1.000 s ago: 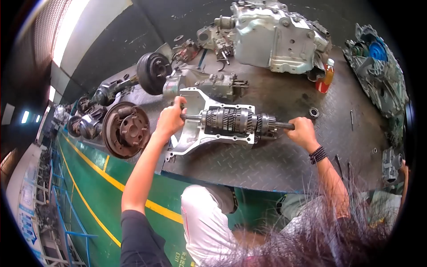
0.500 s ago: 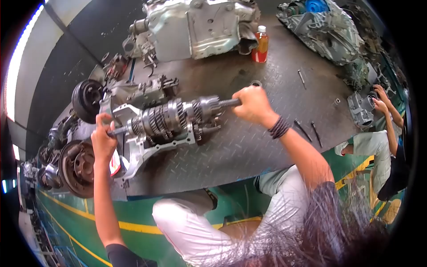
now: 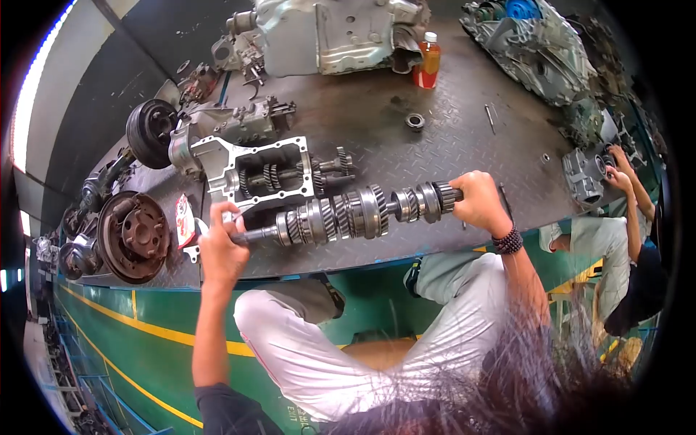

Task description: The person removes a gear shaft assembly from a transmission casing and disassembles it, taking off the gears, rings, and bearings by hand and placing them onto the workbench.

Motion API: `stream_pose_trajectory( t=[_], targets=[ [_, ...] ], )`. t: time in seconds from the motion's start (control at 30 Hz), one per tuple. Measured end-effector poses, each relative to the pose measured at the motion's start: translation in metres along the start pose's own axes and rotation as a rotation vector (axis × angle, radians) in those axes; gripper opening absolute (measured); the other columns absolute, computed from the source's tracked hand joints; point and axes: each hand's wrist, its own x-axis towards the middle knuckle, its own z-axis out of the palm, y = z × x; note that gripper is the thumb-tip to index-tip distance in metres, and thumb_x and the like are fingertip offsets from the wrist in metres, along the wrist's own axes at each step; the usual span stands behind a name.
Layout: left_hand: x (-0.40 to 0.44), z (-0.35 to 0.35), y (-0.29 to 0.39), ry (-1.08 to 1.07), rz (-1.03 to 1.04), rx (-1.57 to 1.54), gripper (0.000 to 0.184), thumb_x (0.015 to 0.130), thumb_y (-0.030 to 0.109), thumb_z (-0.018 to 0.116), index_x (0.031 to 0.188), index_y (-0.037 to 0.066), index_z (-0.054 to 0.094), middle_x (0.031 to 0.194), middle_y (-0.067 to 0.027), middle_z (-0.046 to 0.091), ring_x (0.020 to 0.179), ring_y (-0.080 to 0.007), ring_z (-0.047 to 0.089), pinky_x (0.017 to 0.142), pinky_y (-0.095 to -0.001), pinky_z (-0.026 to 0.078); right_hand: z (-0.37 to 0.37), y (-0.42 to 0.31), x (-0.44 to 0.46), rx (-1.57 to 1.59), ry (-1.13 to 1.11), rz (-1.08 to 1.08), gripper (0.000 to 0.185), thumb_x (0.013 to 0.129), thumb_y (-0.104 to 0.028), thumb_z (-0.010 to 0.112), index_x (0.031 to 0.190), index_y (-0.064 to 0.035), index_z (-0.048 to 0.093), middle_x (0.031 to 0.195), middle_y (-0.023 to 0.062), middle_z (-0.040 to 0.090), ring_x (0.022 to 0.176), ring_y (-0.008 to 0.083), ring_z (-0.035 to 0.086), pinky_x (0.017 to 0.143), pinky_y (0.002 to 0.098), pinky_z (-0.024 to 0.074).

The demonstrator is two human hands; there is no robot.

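Note:
A long transmission gear shaft [image 3: 348, 215] with several toothed gears lies level between my hands, near the front edge of the table. My left hand [image 3: 223, 250] is closed around its thin left end. My right hand [image 3: 480, 203], with a dark beaded bracelet at the wrist, grips the right end beside a splined gear. Just behind the shaft sits the open gearbox housing [image 3: 226, 154]. Another gear shaft [image 3: 271, 176] shows inside that housing and sticks out past its right side.
The steel table [image 3: 370, 138] carries a bearing ring [image 3: 415, 122], a drink bottle [image 3: 428, 61], a thin metal rod [image 3: 490, 118] and large castings [image 3: 333, 36] at the back. A rusty brake drum [image 3: 134, 237] stands left. At right, another person's hands [image 3: 618, 169] touch a metal housing [image 3: 583, 176].
The gear shaft has come out of the gearbox housing and moved towards me and to the right, held in both hands. The view has shifted slightly.

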Motion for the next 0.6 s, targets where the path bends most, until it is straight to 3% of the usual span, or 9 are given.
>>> stream_pose_trajectory(
  t=[0.1, 0.2, 0.23, 0.27, 0.43, 0.47, 0.6],
  targets=[
    [-0.024, 0.029, -0.005, 0.040, -0.042, -0.111, 0.028, 0.096, 0.005, 0.075, 0.117, 0.008, 0.056, 0.056, -0.0079, 0.054, 0.050, -0.0170, 0.046, 0.054, -0.0347, 0.039, 0.007, 0.007, -0.009, 0.073, -0.092, 0.048, 0.020, 0.062, -0.011, 0.066, 0.076, 0.0019, 0.071, 0.073, 0.0284, 0.061, 0.072, 0.0483, 0.065, 0.067, 0.0485, 0.0561],
    [-0.037, 0.055, -0.016, -0.071, -0.192, -0.178, 0.030, 0.093, 0.000, 0.074, 0.116, 0.008, 0.056, 0.056, -0.0076, 0.054, 0.051, -0.0167, 0.044, 0.055, -0.0340, 0.039, 0.006, 0.005, -0.006, -0.011, -0.162, 0.018, 0.021, 0.061, -0.012, 0.066, 0.076, 0.0013, 0.073, 0.072, 0.0271, 0.063, 0.072, 0.0463, 0.068, 0.069, 0.0470, 0.0576],
    [-0.041, 0.061, -0.020, -0.134, -0.232, -0.184, 0.035, 0.088, -0.006, 0.070, 0.116, 0.007, 0.055, 0.061, -0.0154, 0.060, 0.055, -0.0315, 0.057, 0.061, -0.0368, 0.046, 0.005, 0.003, -0.003, -0.011, -0.229, 0.059, 0.022, 0.062, -0.012, 0.067, 0.079, 0.0010, 0.074, 0.074, 0.0268, 0.065, 0.074, 0.0455, 0.069, 0.071, 0.0461, 0.0583],
    [-0.044, 0.067, -0.024, -0.164, -0.249, -0.179, 0.036, 0.087, -0.007, 0.069, 0.116, 0.008, 0.055, 0.061, -0.0152, 0.060, 0.055, -0.0315, 0.057, 0.062, -0.0359, 0.046, 0.008, 0.007, -0.002, -0.025, -0.238, 0.043, 0.023, 0.063, -0.012, 0.067, 0.079, 0.0010, 0.074, 0.075, 0.0271, 0.065, 0.075, 0.0457, 0.069, 0.072, 0.0465, 0.0583],
    [-0.046, 0.074, -0.032, -0.242, -0.252, -0.139, 0.033, 0.092, 0.000, 0.070, 0.122, 0.008, 0.058, 0.067, -0.0182, 0.067, 0.065, -0.0408, 0.067, 0.065, -0.0416, 0.051, 0.021, 0.013, 0.004, -0.091, -0.308, 0.037, 0.024, 0.065, -0.012, 0.067, 0.083, 0.0013, 0.075, 0.079, 0.0284, 0.066, 0.078, 0.0467, 0.069, 0.075, 0.0482, 0.0583],
    [-0.047, 0.076, -0.034, -0.207, -0.217, -0.137, 0.033, 0.093, 0.004, 0.073, 0.123, 0.009, 0.060, 0.062, -0.0141, 0.064, 0.056, -0.0336, 0.063, 0.059, -0.0402, 0.048, 0.019, 0.012, 0.005, -0.083, -0.338, 0.050, 0.025, 0.066, -0.013, 0.068, 0.084, 0.0013, 0.075, 0.080, 0.0285, 0.067, 0.080, 0.0468, 0.069, 0.076, 0.0484, 0.0582],
    [-0.048, 0.071, -0.031, -0.210, -0.184, 0.055, 0.044, 0.094, 0.009, 0.075, 0.134, 0.013, 0.057, 0.064, -0.0145, 0.066, 0.064, -0.0403, 0.067, 0.064, -0.0469, 0.052, 0.014, 0.008, 0.007, -0.079, -0.379, 0.065, 0.025, 0.069, -0.014, 0.070, 0.088, 0.0011, 0.076, 0.083, 0.0287, 0.067, 0.084, 0.0471, 0.069, 0.078, 0.0493, 0.0576]
  ],
)
